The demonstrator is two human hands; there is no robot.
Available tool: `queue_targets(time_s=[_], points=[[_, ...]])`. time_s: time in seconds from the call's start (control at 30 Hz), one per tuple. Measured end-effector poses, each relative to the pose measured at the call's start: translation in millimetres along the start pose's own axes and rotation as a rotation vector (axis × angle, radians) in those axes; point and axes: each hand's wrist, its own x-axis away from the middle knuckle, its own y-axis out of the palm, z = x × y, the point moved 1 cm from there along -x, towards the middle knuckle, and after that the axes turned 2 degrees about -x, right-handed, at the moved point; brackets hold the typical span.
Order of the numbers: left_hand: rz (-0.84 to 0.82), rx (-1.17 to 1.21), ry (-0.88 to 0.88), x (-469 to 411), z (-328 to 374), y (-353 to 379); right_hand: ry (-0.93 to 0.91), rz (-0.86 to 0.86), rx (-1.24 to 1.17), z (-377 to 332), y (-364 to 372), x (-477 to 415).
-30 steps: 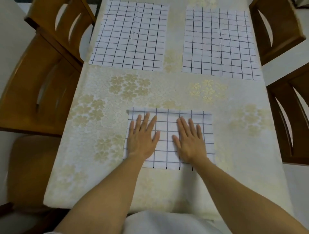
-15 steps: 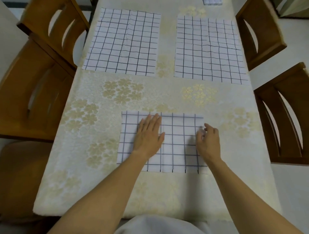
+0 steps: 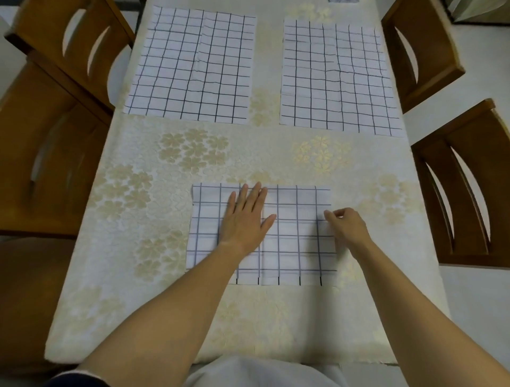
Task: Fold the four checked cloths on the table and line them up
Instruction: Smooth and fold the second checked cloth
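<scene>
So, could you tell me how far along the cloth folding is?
Done: the near cloth looks folded once, smaller than the others. In hand: the left hand presses it flat while the right hand pinches its right edge, probably for another fold. Left: the far left cloth and far right cloth lie spread open; the fourth cloth barely shows at the far end. Nothing is lined up yet.

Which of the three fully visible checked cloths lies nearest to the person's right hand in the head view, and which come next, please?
1. The near cloth: right in front of the person, with its right edge at the fingers of the right hand.
2. The far right cloth: straight ahead of that hand, lying flat.
3. The far left cloth: ahead and over to the left.
</scene>
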Motion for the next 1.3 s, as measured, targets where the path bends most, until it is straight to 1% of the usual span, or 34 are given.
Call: queue_targets(time_s=[0.13, 0.23, 0.37, 0.5, 0.57, 0.7, 0.8, 0.87, 1.03, 1.3], points=[[-0.014, -0.031, 0.02, 13.7, 2.0, 6.7, 0.043, -0.015, -0.015, 7.7, 0.9, 0.0], [-0.001, -0.026, 0.026, 19.0, 1.7, 8.5, 0.031, -0.022, 0.007, 11.2, 3.2, 2.4], [0.062, 0.002, 0.012, 12.9, 5.2, -2.2, 0.007, -0.008, 0.011, 10.4, 4.6, 7.8], [0.043, -0.025, -0.019, 7.8, 5.6, -1.6, -0.009, 0.018, -0.014, 12.6, 3.1, 11.8], [0.029, 0.0, -0.03, 7.7, 3.2, 3.7, -0.013, 0.03, -0.036, 14.3, 0.6, 14.5], [0.059, 0.027, -0.045, 7.8, 2.3, 7.3, -0.024, 0.035, -0.099, 16.6, 1.7, 22.4], [0.062, 0.018, -0.049, 7.8, 1.7, 6.2, -0.04, 0.009, -0.086, 20.6, 6.7, 27.9], [0.055, 0.015, -0.05, 7.1, 1.2, 4.8, -0.046, 0.024, -0.087, 22.3, 7.8, 30.0], [0.059, 0.022, -0.071, 9.6, -9.4, 2.7, -0.113, 0.038, -0.103, 11.0, 4.9, 39.6], [0.102, 0.018, -0.084, 11.8, -11.6, 8.1, -0.306, 0.087, -0.051, -28.3, -1.3, 70.9]])
